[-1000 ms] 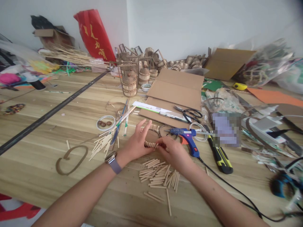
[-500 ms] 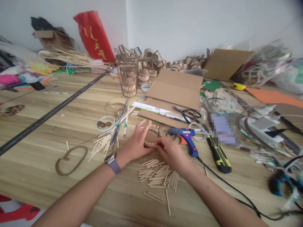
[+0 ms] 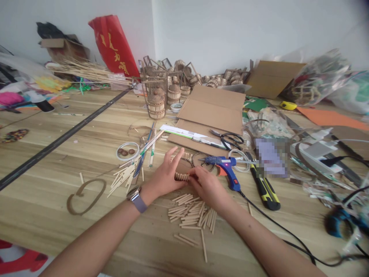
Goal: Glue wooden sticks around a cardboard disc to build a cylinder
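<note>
A small round basket (image 3: 182,176), with short upright wooden sticks along its edge and a brown base, sits low over the table between my hands. My left hand (image 3: 165,172) curves around its left side, thumb along the near edge and two fingers raised apart. At the right end of the near stick row, my right hand (image 3: 206,186) is closed in a pinch on the edge; its fingers hide whether a loose stick is between them. A pile of short cut sticks (image 3: 191,211) lies just below the hands. A blue glue gun (image 3: 227,169) with a lit red light rests to the right.
A yellow-black utility knife (image 3: 264,186), scissors (image 3: 233,139) and cardboard sheets (image 3: 211,109) lie beyond. Longer sticks (image 3: 123,175) and a tape ring (image 3: 128,151) are at left. Stick baskets (image 3: 156,104) stand at the back. The glue gun's cord (image 3: 273,221) runs along the right.
The camera view has shifted very slightly. Both hands keep the same hold around the basket, and nothing else has visibly moved.
</note>
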Available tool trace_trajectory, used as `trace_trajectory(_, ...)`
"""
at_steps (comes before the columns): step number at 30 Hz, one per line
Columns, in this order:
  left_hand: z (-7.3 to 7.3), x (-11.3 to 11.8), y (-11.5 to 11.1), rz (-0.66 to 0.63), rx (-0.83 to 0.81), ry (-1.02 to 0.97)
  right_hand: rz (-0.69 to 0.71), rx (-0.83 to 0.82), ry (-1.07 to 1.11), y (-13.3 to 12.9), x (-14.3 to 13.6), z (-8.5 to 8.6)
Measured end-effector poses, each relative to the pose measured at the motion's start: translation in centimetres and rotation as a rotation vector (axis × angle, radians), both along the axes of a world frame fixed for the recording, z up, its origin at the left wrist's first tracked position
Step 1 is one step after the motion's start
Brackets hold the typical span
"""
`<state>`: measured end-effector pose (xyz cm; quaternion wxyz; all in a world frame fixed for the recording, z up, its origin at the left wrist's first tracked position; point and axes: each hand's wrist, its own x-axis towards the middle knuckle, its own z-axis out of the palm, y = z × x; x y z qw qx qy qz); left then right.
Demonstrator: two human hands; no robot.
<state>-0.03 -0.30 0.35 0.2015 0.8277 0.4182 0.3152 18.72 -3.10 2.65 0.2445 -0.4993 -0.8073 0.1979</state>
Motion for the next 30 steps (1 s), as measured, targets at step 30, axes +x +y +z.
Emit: trace_trajectory(30, 0.6, 0.6, -0.7, 0.082, -0.031, 0.031, -0.550, -0.282, -0.180, 0.0, 10.9, 1.9)
